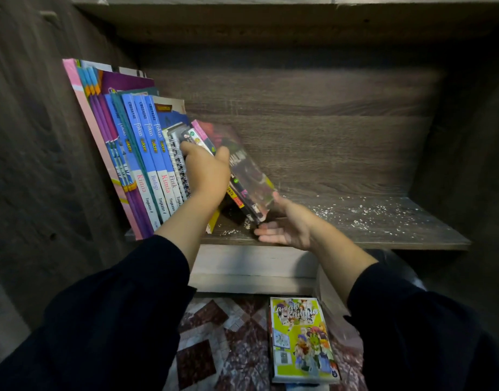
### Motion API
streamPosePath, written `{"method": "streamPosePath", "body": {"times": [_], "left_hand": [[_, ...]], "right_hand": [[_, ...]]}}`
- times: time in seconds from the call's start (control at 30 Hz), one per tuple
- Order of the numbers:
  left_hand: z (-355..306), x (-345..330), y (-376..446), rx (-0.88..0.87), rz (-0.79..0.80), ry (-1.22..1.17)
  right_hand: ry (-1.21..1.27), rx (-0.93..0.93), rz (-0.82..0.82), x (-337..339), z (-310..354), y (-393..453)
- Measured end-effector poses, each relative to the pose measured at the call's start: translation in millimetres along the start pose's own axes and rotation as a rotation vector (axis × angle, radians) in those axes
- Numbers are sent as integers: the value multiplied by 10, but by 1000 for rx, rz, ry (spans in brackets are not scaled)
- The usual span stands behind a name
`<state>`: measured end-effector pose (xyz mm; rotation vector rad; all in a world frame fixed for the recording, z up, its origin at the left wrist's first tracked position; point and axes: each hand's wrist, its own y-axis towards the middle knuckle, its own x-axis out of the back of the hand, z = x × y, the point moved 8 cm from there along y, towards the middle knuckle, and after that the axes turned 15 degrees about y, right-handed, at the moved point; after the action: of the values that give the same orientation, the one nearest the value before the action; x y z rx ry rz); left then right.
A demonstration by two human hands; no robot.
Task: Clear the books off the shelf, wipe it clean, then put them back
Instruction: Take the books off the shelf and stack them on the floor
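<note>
Currently: left hand (207,172) clasps paperbacks (242,176) at top, tilting them out; right hand (285,225), fingers straight, supports bottoms at shelf (355,235) front edge.

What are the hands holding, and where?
The left hand grips the top ends of the small leaning books. The right hand lies open under their bottom corner.

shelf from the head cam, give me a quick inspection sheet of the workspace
surface: wooden shelf, right part bare, scattered with pale crumbs
job's things: upright books packed at the left; small leaning books next to them; green book lying on the floor
clutter: nothing seen beyond the crumbs
grippers: left hand grips the tops of the leaning books; right hand open under their lower end
cables: nothing seen
surroundings: patterned rug below the shelf
</note>
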<state>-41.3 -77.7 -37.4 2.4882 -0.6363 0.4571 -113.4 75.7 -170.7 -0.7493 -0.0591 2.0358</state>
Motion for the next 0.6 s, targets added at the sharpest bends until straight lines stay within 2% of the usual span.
{"method": "streamPosePath", "body": {"times": [0.17, 0.23, 0.3, 0.43, 0.6], "left_hand": [[8, -4, -171, 151, 191, -226], [26, -12, -314, 193, 292, -292], [29, 8, -482, 218, 358, -349], [128, 30, -857, 282, 438, -379], [504, 5, -1244, 382, 476, -340]], "right_hand": [[423, 45, 25, 207, 147, -237], [460, 28, 5, 362, 144, -368], [312, 14, -34, 510, 116, -524], [-144, -37, -43, 625, -4, -883], [-418, -184, 3, 726, -397, -1163]]}}
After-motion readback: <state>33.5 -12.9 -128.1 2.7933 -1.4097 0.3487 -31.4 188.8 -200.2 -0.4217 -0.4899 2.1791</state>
